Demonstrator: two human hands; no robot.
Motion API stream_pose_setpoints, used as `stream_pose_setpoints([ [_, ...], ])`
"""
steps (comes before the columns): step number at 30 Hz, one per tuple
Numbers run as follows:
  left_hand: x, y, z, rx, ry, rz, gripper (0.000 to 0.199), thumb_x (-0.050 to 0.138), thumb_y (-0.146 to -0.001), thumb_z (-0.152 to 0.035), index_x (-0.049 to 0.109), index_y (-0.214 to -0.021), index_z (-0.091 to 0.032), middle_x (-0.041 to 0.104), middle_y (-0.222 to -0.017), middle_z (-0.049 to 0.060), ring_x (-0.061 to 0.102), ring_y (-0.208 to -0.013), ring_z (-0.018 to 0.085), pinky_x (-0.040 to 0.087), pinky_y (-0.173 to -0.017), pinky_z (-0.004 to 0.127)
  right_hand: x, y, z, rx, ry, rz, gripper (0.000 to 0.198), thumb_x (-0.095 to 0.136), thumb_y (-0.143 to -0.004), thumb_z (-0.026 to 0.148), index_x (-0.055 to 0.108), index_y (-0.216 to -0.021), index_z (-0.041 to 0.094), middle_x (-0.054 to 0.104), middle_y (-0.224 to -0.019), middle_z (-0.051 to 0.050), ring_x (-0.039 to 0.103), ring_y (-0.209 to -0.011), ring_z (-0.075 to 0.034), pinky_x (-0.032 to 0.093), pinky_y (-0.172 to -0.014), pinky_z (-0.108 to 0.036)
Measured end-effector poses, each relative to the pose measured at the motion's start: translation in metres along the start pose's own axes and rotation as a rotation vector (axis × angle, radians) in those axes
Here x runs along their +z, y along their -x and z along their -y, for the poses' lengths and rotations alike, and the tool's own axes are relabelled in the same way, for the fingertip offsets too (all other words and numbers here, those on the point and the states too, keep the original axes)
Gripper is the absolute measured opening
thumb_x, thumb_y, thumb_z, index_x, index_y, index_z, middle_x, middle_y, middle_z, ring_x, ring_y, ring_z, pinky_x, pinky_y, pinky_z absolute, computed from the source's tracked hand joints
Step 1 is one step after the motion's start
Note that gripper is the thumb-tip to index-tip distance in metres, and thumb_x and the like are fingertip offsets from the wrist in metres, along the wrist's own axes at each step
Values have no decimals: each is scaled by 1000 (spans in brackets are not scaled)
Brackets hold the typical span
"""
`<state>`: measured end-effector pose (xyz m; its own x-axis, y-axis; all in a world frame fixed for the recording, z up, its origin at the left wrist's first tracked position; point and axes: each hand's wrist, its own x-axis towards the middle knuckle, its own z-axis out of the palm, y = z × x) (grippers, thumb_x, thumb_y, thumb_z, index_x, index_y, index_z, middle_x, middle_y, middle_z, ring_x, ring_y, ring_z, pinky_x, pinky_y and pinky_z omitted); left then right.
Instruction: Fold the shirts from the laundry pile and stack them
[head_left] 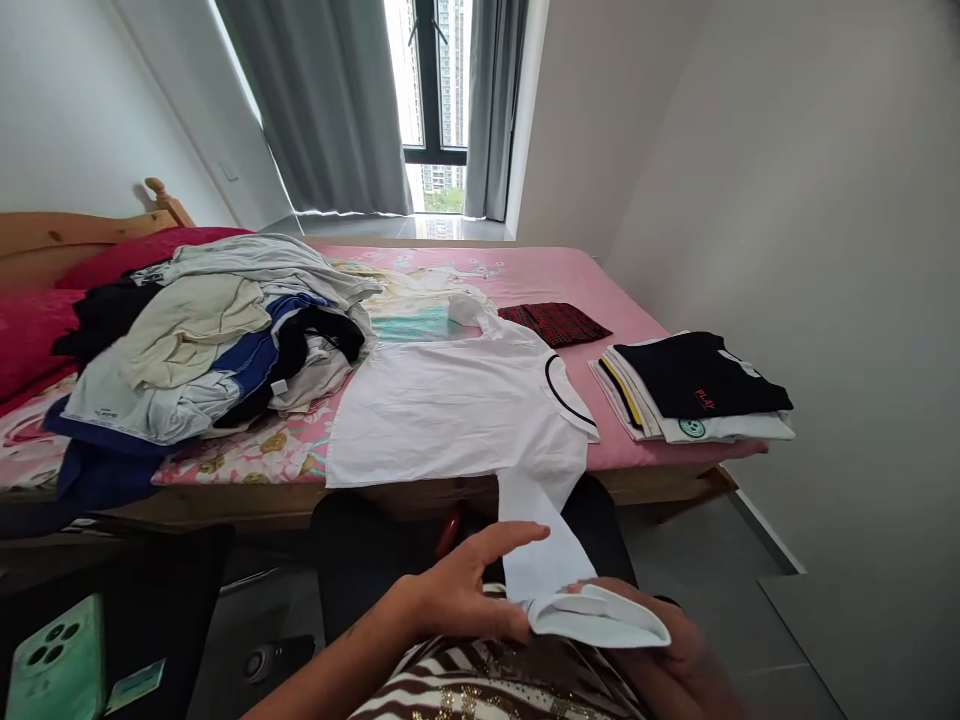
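Note:
A white long-sleeved shirt (450, 410) with a black stripe along its collar lies spread on the bed, its hem to the left. One sleeve hangs over the bed's front edge to my lap, and its wide cuff (600, 618) gapes towards me. My right hand (675, 635) grips that cuff from behind and the right side; part of its fingers is hidden by the cloth. Beside the sleeve, my left hand (476, 590) has its thumb and forefinger spread apart, with the thumb close to the cuff's left edge. Whether the thumb touches the cloth I cannot tell.
A heap of loose clothes (202, 340) covers the bed's left side. On the right sits a folded stack topped by a black shirt (705, 375). A dark red checked folded cloth (559, 323) lies behind the shirt. A green phone (60, 660) and a card (136, 686) are lower left.

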<state>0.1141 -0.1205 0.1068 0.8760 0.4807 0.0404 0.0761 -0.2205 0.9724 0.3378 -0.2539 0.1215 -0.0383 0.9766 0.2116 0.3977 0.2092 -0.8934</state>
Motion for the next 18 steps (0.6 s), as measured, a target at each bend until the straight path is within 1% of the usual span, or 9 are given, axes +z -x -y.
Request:
stream_pose_setpoints([
  [2,4,-4,-9,29,49,87,85,78,-62,-39,43,-138,-22,48,-139,11,47,-123,30,34,-106,42,4,-13,9,-112,7,9,34,55,-85,24,63,-118,28,64,-115,-8,61,-106,-26,53,-89,-37],
  [4,11,-12,-20,78,106,56,60,68,-75,-35,52,-131,-20,60,-126,10,57,-111,26,43,-98,37,8,-23,17,-176,-1,0,35,54,-85,22,61,-119,29,64,-114,-8,60,-106,-25,52,-89,-37],
  [5,14,-16,-24,94,123,8,46,61,-81,-32,58,-124,-19,65,-116,10,61,-103,24,46,-92,34,9,-27,20,-174,0,-5,37,55,-85,22,60,-120,30,64,-114,-8,61,-105,-25,53,-87,-35],
  [7,18,-22,-27,106,113,-83,30,55,-85,-30,67,-110,-18,71,-101,8,65,-91,21,49,-83,30,9,-29,22,-115,26,-25,44,60,-82,24,55,-125,30,63,-116,-7,62,-102,-24,55,-81,-31],
  [10,17,-24,-20,96,63,-96,27,57,-83,-31,70,-103,-18,72,-93,8,66,-82,19,50,-77,28,9,-29,18,-77,61,-64,46,64,-80,25,56,-124,31,64,-114,-6,63,-98,-23,55,-77,-28],
  [12,12,-21,-8,51,66,-26,36,61,-80,-32,66,-112,-19,71,-102,9,65,-90,21,50,-82,30,7,-28,12,-88,43,-77,34,59,-83,24,61,-117,31,66,-110,-5,64,-95,-22,54,-78,-29],
  [14,5,-16,9,-18,41,16,57,68,-74,-34,56,-128,-21,61,-124,10,58,-110,25,45,-95,37,4,-29,8,-68,23,-114,28,54,-86,24,65,-111,30,67,-106,-5,64,-94,-22,54,-79,-30],
  [16,-2,-13,28,-62,-57,35,76,72,-69,-36,43,-138,-23,45,-142,11,41,-130,30,31,-108,46,-2,-30,8,-13,9,-177,25,55,-86,26,67,-108,29,67,-103,-5,64,-92,-22,53,-78,-30],
  [18,-7,-14,47,-49,-207,78,79,71,-70,-34,38,-141,-26,35,-148,10,26,-138,31,16,-112,54,-10,-30,16,16,-37,-200,22,57,-85,31,70,-103,28,68,-99,-7,64,-89,-24,54,-77,-34],
])
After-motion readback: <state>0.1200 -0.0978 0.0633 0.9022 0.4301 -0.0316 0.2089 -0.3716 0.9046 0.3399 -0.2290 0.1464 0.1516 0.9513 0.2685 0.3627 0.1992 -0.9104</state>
